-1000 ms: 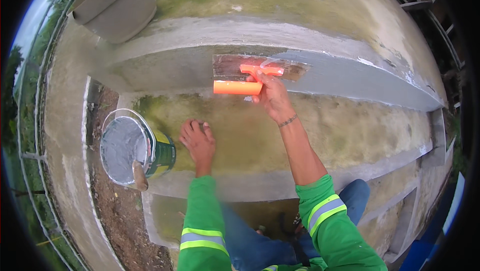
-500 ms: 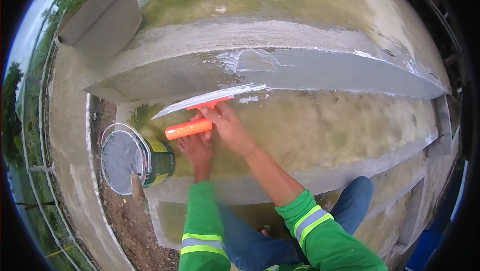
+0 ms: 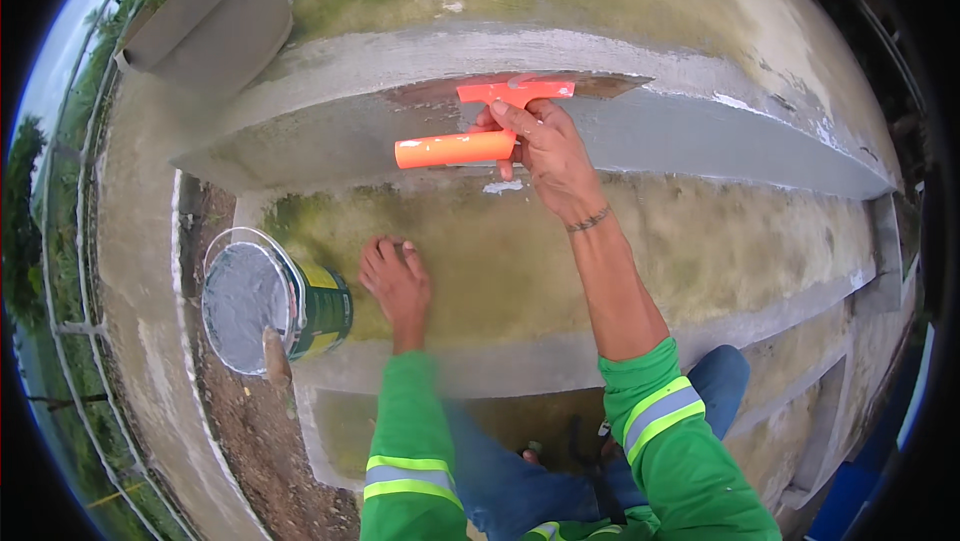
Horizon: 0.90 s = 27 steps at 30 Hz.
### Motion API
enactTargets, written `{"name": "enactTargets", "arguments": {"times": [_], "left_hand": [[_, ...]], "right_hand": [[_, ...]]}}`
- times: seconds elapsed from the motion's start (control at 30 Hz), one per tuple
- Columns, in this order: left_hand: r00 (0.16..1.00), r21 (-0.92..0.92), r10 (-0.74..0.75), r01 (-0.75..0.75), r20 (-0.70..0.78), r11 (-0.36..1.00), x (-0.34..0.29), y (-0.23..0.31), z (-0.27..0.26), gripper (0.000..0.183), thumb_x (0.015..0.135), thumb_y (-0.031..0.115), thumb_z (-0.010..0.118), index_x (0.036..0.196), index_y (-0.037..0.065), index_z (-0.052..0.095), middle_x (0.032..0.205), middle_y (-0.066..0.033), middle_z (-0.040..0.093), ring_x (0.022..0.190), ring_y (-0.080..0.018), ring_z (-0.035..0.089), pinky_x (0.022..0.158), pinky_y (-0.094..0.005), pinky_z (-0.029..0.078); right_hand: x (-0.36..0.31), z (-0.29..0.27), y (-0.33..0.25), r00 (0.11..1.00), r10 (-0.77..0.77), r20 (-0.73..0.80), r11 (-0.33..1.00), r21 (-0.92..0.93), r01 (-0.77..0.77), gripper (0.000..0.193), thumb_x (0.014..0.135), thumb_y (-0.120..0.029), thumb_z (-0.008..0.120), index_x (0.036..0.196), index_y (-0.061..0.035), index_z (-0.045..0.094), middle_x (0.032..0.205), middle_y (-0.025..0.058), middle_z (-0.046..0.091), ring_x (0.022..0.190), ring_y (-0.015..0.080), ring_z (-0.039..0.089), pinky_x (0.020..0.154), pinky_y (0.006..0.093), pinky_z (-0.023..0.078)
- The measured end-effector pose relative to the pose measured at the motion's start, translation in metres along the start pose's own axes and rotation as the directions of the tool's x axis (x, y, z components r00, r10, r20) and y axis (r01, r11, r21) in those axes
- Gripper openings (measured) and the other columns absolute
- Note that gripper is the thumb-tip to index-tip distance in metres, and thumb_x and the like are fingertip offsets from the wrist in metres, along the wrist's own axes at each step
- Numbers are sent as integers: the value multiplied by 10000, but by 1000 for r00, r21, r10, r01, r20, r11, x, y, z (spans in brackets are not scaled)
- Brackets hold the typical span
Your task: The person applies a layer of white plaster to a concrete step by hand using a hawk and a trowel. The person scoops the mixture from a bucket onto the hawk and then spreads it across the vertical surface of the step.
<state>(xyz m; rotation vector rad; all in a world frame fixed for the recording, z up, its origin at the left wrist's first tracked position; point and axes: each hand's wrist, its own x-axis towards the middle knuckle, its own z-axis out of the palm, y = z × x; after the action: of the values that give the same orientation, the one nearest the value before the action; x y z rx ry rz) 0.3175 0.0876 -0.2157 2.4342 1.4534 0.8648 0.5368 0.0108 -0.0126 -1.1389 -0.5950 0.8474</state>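
Observation:
My right hand [image 3: 545, 151] is wrapped round the neck of a plastering trowel with an orange handle [image 3: 455, 150]. The trowel's long thin blade [image 3: 610, 86] lies against the upper part of the step's upright face [image 3: 720, 136], which carries smooth grey coating on its right. Lower down, my left hand [image 3: 397, 286] rests on the mossy concrete tread [image 3: 490, 271], its thumb apart from the bent fingers and no tool seen in it. Left of that hand stands a dark green bucket [image 3: 325, 309] of grey paste [image 3: 240, 306], a stick-like handle [image 3: 275, 353] poking out at its rim.
A large planter [image 3: 215, 31] stands on the upper level at far left, with a metal railing [image 3: 65, 331] beyond it. Bare soil [image 3: 265, 451] runs beside the steps. A small white blob of paste [image 3: 502, 186] lies on the tread below the trowel.
My right hand has carried the trowel up and right from above the tread to the step's face. The paste along its blade no longer shows. My left hand has come away from the trowel.

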Motion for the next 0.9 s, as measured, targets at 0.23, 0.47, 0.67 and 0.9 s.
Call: {"name": "enactTargets", "arguments": {"times": [0.23, 0.47, 0.67, 0.9], "left_hand": [[1000, 15, 7, -7, 17, 1000, 0, 0, 3, 230, 957, 260, 533, 1106, 87, 556, 1253, -132, 497, 1255, -335, 414, 1040, -495, 295], [1000, 17, -5, 5, 27, 1000, 1, 1, 6, 257, 966, 278, 517, 1134, 86, 548, 1283, -135, 488, 1270, -333, 405, 1049, -499, 288], [999, -12, -27, 27, 30, 1000, 1, -1, 7, 251, 963, 268, 526, 1136, 87, 556, 1284, -135, 491, 1272, -334, 407, 1058, -499, 281], [999, -6, -33, 34, 37, 999, -1, -3, 3, 243, 966, 268, 524, 1127, 92, 569, 1268, -136, 498, 1265, -335, 411, 1058, -497, 282]], "right_hand": [[-40, -12, 77, 973, -229, 32, 970, -71, 231, 261, 938, -142, 624, 1144, 18, 625, 1054, 126, 678, 834, 182, 634, 651, 308, 514], [-31, -18, 163, 982, 110, -154, 987, 135, -90, 215, 948, -133, 631, 1128, -17, 611, 1013, 70, 678, 889, 182, 642, 686, 327, 515], [4, -56, 175, 918, 388, -81, 904, 230, -361, 268, 948, -228, 660, 1127, -33, 616, 1071, 81, 693, 1002, 164, 656, 609, 256, 491], [24, -65, 164, 935, 354, 10, 909, 231, -347, 318, 924, -265, 698, 1115, -17, 644, 1067, 86, 691, 984, 144, 654, 548, 235, 452]]}}
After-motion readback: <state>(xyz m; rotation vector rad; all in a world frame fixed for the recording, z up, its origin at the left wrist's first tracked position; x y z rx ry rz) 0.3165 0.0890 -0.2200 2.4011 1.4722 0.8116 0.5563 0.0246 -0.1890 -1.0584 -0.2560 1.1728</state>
